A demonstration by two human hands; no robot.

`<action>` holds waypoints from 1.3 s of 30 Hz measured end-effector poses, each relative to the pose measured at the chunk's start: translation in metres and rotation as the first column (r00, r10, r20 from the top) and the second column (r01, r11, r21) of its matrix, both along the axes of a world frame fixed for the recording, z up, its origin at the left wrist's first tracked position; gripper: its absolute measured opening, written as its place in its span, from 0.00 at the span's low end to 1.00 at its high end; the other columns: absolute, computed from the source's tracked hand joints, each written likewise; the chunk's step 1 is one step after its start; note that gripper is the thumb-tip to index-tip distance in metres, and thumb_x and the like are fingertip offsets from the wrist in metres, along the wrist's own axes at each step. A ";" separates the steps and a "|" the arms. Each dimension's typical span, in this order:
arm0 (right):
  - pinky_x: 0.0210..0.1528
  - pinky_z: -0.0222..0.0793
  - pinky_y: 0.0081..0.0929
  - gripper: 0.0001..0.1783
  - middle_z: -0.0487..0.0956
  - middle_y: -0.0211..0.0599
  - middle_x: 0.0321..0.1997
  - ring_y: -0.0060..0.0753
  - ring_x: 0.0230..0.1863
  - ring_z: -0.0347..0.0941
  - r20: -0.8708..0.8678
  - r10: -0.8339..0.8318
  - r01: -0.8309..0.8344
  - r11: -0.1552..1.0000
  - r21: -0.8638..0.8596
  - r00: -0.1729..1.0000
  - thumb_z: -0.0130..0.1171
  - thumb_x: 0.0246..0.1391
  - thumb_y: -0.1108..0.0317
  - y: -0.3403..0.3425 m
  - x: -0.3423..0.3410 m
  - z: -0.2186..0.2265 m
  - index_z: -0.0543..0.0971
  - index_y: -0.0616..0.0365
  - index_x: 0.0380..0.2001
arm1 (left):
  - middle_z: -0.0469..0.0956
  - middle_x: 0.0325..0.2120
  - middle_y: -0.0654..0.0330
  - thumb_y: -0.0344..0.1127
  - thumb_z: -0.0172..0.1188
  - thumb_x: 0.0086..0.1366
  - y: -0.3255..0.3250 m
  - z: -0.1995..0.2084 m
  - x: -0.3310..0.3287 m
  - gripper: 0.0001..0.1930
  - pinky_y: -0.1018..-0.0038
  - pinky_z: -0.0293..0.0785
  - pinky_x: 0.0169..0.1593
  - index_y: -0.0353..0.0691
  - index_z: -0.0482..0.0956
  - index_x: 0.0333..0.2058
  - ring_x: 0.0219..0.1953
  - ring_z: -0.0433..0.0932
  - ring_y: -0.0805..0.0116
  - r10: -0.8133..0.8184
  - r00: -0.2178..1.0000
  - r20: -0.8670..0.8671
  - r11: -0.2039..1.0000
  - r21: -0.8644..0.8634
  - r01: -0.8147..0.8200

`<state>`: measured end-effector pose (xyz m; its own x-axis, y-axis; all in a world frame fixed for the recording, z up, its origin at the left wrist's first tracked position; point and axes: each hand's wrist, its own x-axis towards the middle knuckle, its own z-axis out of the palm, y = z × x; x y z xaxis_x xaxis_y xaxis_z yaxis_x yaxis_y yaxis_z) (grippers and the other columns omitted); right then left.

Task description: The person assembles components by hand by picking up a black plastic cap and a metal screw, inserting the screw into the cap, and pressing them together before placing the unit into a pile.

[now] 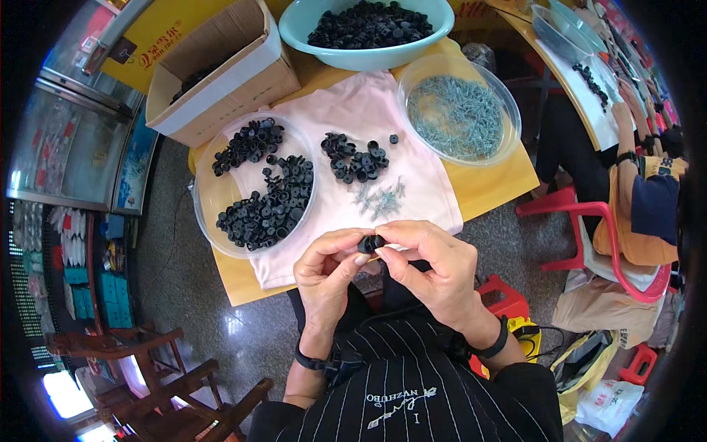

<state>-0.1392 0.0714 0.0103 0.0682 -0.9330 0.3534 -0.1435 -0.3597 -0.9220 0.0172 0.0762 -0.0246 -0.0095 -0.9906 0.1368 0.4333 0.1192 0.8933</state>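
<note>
My left hand (pixel 328 271) and my right hand (pixel 433 269) meet at the near edge of the pink cloth (pixel 324 228). Between their fingertips they pinch a small round black plastic part (pixel 370 244). Whether it is one piece or two pressed together I cannot tell. Just beyond the hands lies a small heap of thin silvery screws (pixel 380 200). Past it sits a loose pile of black plastic caps (pixel 356 158), with a single cap (pixel 394 138) apart at its right. At the left, a clear round tub (pixel 203 208) holds many more black parts in two groups.
A clear tub (pixel 513 118) of screws stands at the right, a pale blue basin (pixel 293 31) of black parts at the back. A cardboard box (pixel 221 93) is at back left. A person (pixel 626 184) sits by a red chair (pixel 607 221) at right; wooden chairs (pixel 158 390) stand lower left.
</note>
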 end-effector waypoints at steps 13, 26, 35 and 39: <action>0.39 0.76 0.27 0.15 0.80 0.44 0.39 0.38 0.39 0.78 -0.239 -0.063 0.005 0.973 -0.232 0.969 0.62 0.45 0.81 0.000 -0.003 -0.008 0.79 0.65 0.40 | 0.76 0.43 0.48 0.15 0.57 0.57 -0.001 -0.001 0.003 0.12 0.77 0.80 0.36 0.30 0.79 0.41 0.35 0.79 0.68 0.036 0.984 0.175 0.996 -0.086 -0.021; 0.36 0.72 0.27 0.18 0.78 0.40 0.35 0.37 0.35 0.74 -0.205 -0.040 -0.009 0.973 -0.231 0.978 0.63 0.42 0.82 -0.006 -0.005 -0.010 0.77 0.65 0.41 | 0.77 0.42 0.52 0.19 0.62 0.55 0.001 0.002 -0.005 0.11 0.80 0.78 0.34 0.32 0.79 0.39 0.33 0.79 0.72 0.020 0.999 0.028 0.994 0.107 -0.023; 0.34 0.71 0.28 0.23 0.76 0.39 0.34 0.38 0.33 0.72 -0.317 -0.125 0.010 0.941 -0.340 0.940 0.66 0.34 0.81 -0.009 -0.005 -0.021 0.77 0.64 0.40 | 0.79 0.39 0.54 0.19 0.64 0.54 0.002 -0.002 -0.010 0.09 0.81 0.74 0.32 0.35 0.81 0.35 0.32 0.77 0.75 0.005 0.994 -0.108 0.965 0.260 0.023; 0.33 0.71 0.28 0.22 0.76 0.39 0.34 0.39 0.33 0.72 -0.321 -0.131 0.004 0.930 -0.368 0.938 0.67 0.33 0.80 -0.010 -0.005 -0.021 0.77 0.65 0.38 | 0.79 0.39 0.55 0.20 0.65 0.54 0.004 -0.002 -0.014 0.08 0.82 0.72 0.32 0.36 0.81 0.33 0.30 0.75 0.77 0.015 0.989 -0.150 0.954 0.299 0.031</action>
